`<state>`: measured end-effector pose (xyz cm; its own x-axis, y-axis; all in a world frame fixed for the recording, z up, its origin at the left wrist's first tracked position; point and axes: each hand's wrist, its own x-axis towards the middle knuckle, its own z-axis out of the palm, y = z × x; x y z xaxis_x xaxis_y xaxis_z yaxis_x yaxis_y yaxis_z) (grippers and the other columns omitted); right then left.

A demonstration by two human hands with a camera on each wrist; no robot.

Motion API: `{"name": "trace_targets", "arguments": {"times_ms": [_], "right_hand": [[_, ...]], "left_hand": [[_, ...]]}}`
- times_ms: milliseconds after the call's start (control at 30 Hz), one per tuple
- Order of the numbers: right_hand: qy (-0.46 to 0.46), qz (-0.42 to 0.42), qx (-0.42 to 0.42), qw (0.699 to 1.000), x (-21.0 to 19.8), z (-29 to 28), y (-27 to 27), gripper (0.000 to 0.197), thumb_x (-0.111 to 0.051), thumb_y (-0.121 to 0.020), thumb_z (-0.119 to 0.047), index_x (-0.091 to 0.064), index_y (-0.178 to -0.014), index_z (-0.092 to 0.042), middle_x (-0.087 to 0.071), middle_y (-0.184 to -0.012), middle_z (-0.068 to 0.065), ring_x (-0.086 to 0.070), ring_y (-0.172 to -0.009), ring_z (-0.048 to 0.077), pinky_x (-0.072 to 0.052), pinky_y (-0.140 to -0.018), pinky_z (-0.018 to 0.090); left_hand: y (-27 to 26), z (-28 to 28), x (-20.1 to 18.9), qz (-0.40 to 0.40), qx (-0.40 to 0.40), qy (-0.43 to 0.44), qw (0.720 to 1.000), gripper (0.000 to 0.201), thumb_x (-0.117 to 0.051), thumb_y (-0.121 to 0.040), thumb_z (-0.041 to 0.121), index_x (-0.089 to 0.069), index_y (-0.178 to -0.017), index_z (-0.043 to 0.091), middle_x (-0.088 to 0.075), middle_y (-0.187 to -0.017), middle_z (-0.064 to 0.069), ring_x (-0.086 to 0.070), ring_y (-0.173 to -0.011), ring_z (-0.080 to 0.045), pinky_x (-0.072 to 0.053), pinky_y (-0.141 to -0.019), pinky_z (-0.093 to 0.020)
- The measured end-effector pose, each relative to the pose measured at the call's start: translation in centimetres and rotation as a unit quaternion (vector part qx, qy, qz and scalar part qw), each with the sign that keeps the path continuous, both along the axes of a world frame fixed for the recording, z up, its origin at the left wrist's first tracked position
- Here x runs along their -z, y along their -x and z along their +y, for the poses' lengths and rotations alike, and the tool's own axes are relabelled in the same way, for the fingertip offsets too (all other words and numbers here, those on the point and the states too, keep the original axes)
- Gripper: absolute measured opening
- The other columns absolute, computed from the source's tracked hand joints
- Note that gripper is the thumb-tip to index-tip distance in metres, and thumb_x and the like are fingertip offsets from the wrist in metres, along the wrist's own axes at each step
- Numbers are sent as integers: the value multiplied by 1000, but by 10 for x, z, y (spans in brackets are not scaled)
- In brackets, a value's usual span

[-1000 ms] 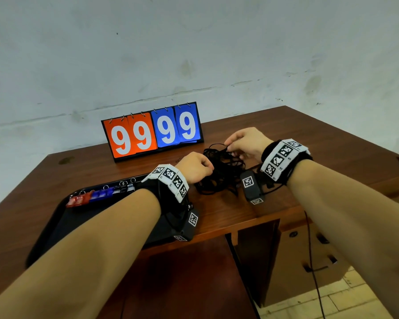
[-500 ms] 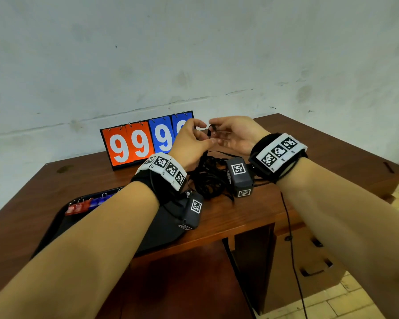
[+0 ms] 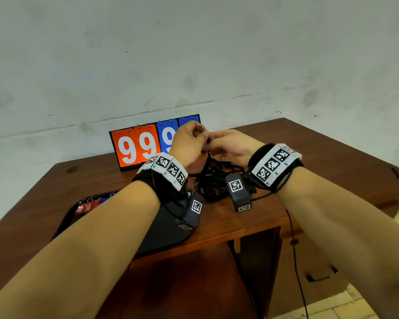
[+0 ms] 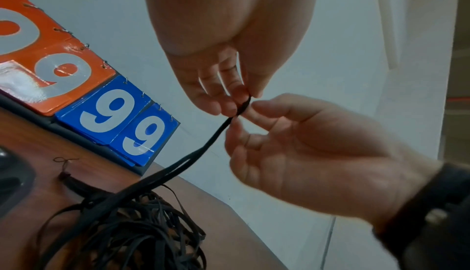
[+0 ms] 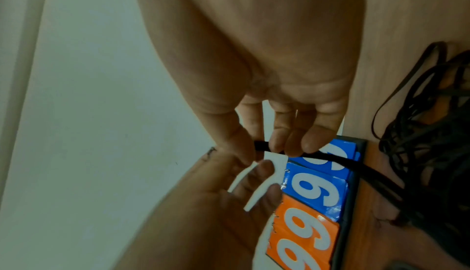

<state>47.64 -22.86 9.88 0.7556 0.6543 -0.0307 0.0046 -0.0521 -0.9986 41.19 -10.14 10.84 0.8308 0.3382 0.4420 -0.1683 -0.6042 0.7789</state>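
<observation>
A tangled pile of flat black cord [image 3: 213, 180] lies on the wooden table [image 3: 327, 157]. One strand [image 4: 203, 149] rises from the pile [image 4: 122, 234] to my two hands, which meet in the air in front of the scoreboard. My left hand [image 3: 202, 137] pinches the strand's end between thumb and forefinger [image 4: 241, 101]. My right hand [image 3: 211, 145] pinches the same strand just beside it [image 5: 262, 147]. The other fingers of both hands hang loose. In the right wrist view the pile [image 5: 427, 153] lies at the right.
A flip scoreboard [image 3: 138, 146] with orange and blue 9s stands at the table's back, close behind my hands. A black tray [image 3: 166, 233] lies at the left with red [image 3: 85, 207] and blue clips at its far edge. A drawer cabinet [image 3: 320, 272] sits under the table's right side.
Both hands have lifted from the pile on the table, come together and drawn one strand up in front of the scoreboard.
</observation>
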Motion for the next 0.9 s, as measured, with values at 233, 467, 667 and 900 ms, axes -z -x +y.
{"name": "trace_targets", "arguments": {"times_ms": [233,467,667,900], "right_hand": [[62,-63,30,996,13,7,2,20,-60,-93,-35,-69,-80,-23,-69,-78,-6,-60,-83,15,-40,-88,40],[-22,-11,24,999,13,-5,14,20,-54,-99,-17,-66,-91,-4,-40,-50,-2,-48,-49,15,-52,-64,32],[-53,-2,60,997,3,-6,29,14,-55,-99,-15,-61,-90,-7,-39,-52,-1,-40,-48,13,-49,-57,30],[-44,-26,86,995,-13,12,46,14,-57,-97,-17,-67,-100,-6,-41,-59,-1,-36,-47,11,-43,-51,27]], "left_hand": [[17,21,-11,-23,-35,118,992,7,-53,-97,13,-57,-96,8,-61,-72,-2,-61,-58,-14,-48,-50,-26],[39,58,-10,-56,-96,231,967,16,-50,-99,12,-57,-84,12,-62,-74,-7,-58,-55,-16,-45,-45,-24],[65,90,-7,-74,-153,316,933,18,-50,-97,9,-59,-82,10,-63,-74,-8,-58,-56,-15,-46,-48,-25],[97,120,-7,-82,-181,341,919,13,-53,-95,8,-60,-85,7,-64,-69,-8,-59,-54,-17,-46,-46,-26]]}}
